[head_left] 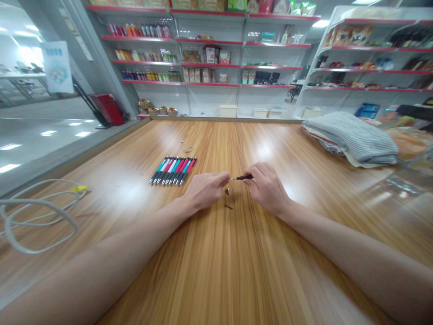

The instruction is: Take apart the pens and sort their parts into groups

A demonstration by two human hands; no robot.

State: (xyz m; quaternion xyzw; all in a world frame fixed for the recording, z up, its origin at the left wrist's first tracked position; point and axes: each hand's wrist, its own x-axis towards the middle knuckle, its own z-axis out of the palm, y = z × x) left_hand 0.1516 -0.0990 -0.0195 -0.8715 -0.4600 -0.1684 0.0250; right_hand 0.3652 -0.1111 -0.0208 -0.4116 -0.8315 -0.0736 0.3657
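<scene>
My right hand (267,186) is closed around a thin black pen part (242,178) held level above the wooden table (216,253). My left hand (206,189) faces it, fingers pinched near the part's pale tip; what they hold is too small to see. Two small dark pieces, one (228,191) just below the hands and one (229,207) nearer me, lie on the table. A row of several pens (173,170) with pink, teal and white barrels lies to the left of the hands.
A white cable (32,216) is coiled at the table's left edge. Folded grey and striped cloths (352,137) lie at the right. Small metal rings (188,149) lie beyond the pens. Shop shelves with goods (209,54) stand behind.
</scene>
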